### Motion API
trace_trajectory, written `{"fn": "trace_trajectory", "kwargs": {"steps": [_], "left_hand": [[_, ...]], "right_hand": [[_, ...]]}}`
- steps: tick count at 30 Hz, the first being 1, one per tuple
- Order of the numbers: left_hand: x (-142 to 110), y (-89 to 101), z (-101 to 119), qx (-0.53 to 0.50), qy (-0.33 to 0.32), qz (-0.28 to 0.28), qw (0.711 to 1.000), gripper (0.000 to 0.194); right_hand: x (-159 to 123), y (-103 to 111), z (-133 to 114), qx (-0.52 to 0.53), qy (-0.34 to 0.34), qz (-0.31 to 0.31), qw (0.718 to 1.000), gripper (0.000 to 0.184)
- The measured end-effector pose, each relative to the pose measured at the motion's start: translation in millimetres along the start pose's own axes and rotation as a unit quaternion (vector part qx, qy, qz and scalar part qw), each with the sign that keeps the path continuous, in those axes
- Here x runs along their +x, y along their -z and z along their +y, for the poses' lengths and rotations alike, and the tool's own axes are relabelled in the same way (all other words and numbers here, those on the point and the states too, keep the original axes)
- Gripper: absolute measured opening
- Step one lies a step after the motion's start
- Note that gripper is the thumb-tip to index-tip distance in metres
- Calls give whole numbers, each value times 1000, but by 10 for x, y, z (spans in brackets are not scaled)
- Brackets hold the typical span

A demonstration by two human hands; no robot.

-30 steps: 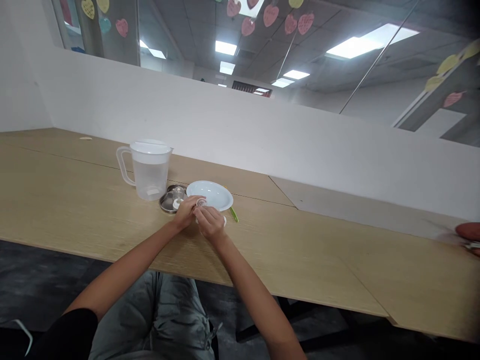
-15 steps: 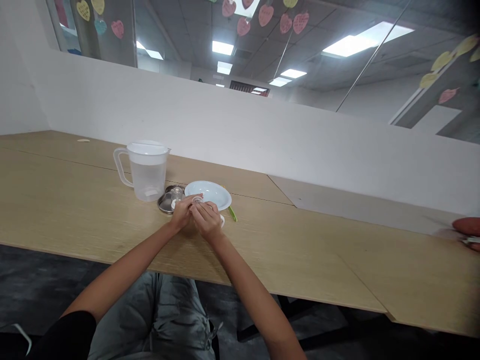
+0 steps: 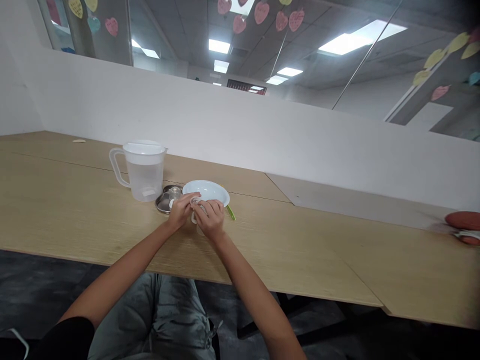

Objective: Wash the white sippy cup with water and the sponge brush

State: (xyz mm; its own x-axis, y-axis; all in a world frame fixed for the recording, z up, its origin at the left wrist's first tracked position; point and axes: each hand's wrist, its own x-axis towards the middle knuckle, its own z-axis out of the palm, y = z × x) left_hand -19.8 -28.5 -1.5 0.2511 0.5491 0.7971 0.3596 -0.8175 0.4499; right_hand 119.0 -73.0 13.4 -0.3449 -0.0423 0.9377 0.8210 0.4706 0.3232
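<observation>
My left hand [image 3: 180, 211] and my right hand [image 3: 210, 219] meet just in front of a white bowl [image 3: 207, 192] on the wooden table [image 3: 93, 220]. Both are closed round a small clear, round object [image 3: 195, 202], too small to name, pinched between the fingertips. A bit of white shows under my right hand. A shiny metal lid [image 3: 166, 200] lies left of the bowl, touching distance from my left hand. A clear plastic jug [image 3: 141, 170] with a handle stands further left. A green stick [image 3: 230, 212] pokes out from behind the bowl on the right.
A white partition wall [image 3: 262, 135] runs along the table's far edge. At the far right edge lies a reddish-brown object [image 3: 465, 221], partly cut off. A grey table section [image 3: 356, 202] lies at the back right. My legs are below the table's near edge.
The view has shifted slightly, so everything sits a little further left. My hands stay together at the bowl, fingers working the small clear object; my right hand has closed in nearer to the bowl.
</observation>
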Motion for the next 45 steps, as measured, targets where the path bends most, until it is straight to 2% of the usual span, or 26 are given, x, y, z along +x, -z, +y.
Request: {"fn": "trace_trajectory", "kwargs": {"steps": [6, 12, 19, 27, 30, 34, 37, 42, 45], "left_hand": [[8, -37, -97, 28, 2, -15, 1000, 34], [1, -52, -151, 46, 2, -15, 999, 32], [-11, -90, -170, 85, -11, -14, 996, 31], [-6, -91, -172, 101, -12, -16, 995, 29], [-4, -103, -173, 105, -12, -14, 994, 29], [-10, -141, -174, 114, -19, -12, 993, 28], [-16, -151, -192, 127, -26, -20, 991, 28], [-16, -102, -260, 165, 7, -13, 986, 27], [-9, -86, -259, 159, 5, -2, 987, 27]], "right_hand": [[-23, 20, 39, 9, -28, -16, 999, 11], [-16, 49, 26, 32, -9, 24, 999, 11], [-43, 59, 28, 28, -17, 11, 999, 12], [1, 149, 29, 33, 14, 62, 997, 10], [-7, 192, 45, 56, 25, 62, 996, 11], [43, 288, 70, 84, 32, 96, 991, 10], [95, 354, 67, 96, 20, 135, 986, 8], [69, 364, 62, 113, -18, 197, 974, 8], [47, 300, 131, 91, -98, 202, 970, 12]]}}
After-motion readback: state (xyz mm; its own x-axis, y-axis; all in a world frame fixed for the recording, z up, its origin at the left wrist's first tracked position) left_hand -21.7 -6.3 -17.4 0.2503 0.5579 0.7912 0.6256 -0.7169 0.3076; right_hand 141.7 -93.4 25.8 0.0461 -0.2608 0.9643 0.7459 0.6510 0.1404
